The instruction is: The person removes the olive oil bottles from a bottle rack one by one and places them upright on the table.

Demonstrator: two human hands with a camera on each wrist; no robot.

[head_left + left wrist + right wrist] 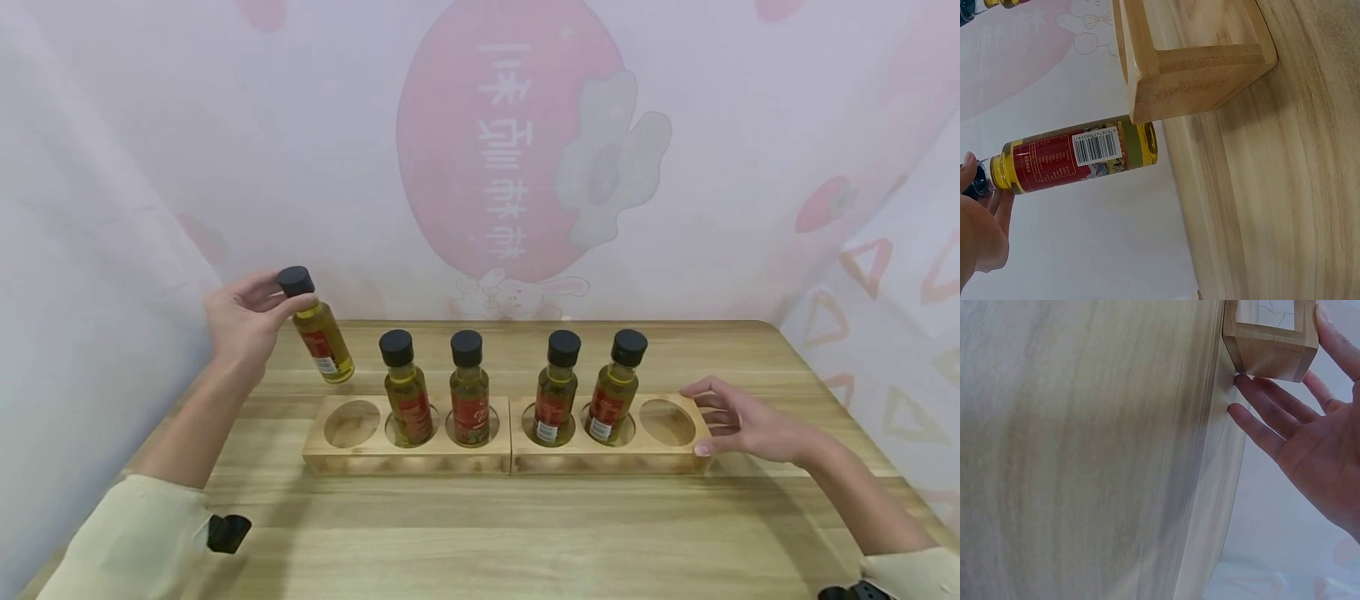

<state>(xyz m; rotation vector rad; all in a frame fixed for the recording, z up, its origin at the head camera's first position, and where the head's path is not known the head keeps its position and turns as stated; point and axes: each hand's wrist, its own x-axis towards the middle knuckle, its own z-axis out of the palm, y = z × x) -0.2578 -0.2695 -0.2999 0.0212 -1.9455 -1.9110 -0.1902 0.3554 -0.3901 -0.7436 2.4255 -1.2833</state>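
My left hand [247, 325] pinches a glass oil bottle [322, 342] by its black cap and neck. The bottle hangs tilted above the table, behind and left of the vacant hole at the left rack's end. In the left wrist view its red label and barcode [1096, 145] face the camera. Two wooden racks [408, 464] [607, 464] stand end to end, each with three round holes. Two bottles [408, 404] [470, 404] stand in the left rack, two more [557, 400] [613, 400] in the right. My right hand [750, 425] grips the right rack's outer end between thumb and forefinger.
The racks stand on a wood-grain table [480, 533]. A pale printed cloth [337, 167] rises behind the table and along both sides. The right rack's outermost hole [667, 422] holds no bottle. A black device [227, 533] sits at the left sleeve.
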